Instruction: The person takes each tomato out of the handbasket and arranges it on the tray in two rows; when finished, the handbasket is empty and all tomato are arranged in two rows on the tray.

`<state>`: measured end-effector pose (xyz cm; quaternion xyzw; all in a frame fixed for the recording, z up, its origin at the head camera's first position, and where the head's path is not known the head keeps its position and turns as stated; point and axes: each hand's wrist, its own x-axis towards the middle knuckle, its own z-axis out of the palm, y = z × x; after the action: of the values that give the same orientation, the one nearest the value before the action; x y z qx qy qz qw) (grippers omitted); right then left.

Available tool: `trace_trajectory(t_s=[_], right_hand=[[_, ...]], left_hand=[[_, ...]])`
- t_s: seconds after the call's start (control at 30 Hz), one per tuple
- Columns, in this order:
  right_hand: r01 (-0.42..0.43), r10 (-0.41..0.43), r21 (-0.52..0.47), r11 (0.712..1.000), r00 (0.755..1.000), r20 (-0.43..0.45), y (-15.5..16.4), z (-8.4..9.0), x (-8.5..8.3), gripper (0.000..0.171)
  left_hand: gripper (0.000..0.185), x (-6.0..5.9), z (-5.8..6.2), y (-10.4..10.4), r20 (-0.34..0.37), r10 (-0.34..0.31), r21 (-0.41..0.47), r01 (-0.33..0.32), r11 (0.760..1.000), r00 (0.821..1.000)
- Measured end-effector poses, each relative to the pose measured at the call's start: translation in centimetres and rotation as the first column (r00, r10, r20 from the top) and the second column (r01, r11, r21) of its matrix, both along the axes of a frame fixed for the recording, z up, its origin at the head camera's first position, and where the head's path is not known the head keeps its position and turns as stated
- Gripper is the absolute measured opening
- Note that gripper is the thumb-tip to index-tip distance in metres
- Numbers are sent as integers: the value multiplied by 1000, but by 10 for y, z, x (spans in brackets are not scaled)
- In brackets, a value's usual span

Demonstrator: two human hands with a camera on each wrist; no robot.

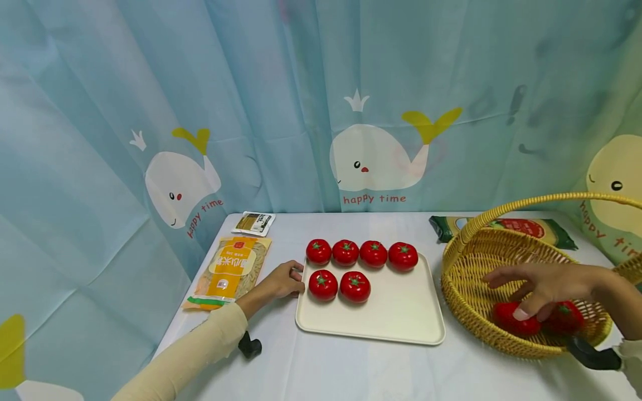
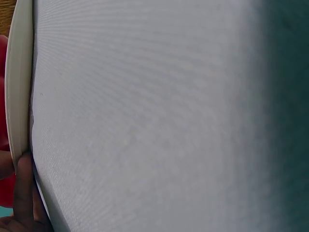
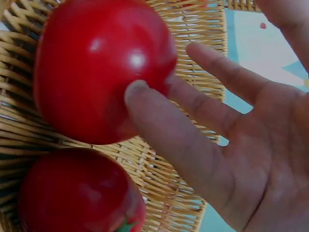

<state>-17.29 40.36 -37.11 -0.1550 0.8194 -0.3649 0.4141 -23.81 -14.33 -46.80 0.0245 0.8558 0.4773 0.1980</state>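
In the woven basket [image 1: 466, 289], the right hand [image 1: 549, 284] touches a glossy tomato [image 1: 511, 320], grip open.

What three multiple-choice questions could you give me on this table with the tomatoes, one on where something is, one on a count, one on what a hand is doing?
1. Where does the left hand rest?
A. in the basket
B. at the left edge of the tray
C. on the yellow packet

2. How many tomatoes lie on the tray?
A. four
B. eight
C. six

3. What is the right hand doing?
A. touching a tomato in the wicker basket with spread fingers
B. lifting a tomato above the tray
C. gripping the basket handle

Answers:
1. B: the head view shows its fingers against the tray's left rim.
2. C: four in the back row, two in front.
3. A: the right wrist view shows fingertips on the tomato, not closed round it, and a second tomato lies beside it.
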Motion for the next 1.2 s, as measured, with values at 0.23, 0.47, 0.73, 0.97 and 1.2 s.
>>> trace_trajectory(t_s=[0.23, 0.47, 0.73, 0.97, 1.2], right_hand=[[12, -14, 31, 999, 998, 65, -5, -2, -1, 87], [-9, 10, -22, 1000, 999, 36, -3, -3, -4, 84], [-36, 31, -79, 996, 997, -65, -2, 1, -12, 78], [11, -35, -75, 997, 949, -315, -11, 10, -15, 73], [46, -57, -36, 998, 898, -436, -12, 11, -16, 64]], left_hand=[[51, 0, -1, -1, 0, 3, 9, -2, 1000, 1000], [52, 1, -1, -1, 3, 1, 16, -1, 1000, 1000], [50, 0, 1, 0, 10, 5, 17, -5, 1000, 1000], [51, 1, 0, 0, 12, 9, 18, -9, 1000, 1000], [52, 0, -1, -1, 2, 4, 25, -4, 1000, 1000]])
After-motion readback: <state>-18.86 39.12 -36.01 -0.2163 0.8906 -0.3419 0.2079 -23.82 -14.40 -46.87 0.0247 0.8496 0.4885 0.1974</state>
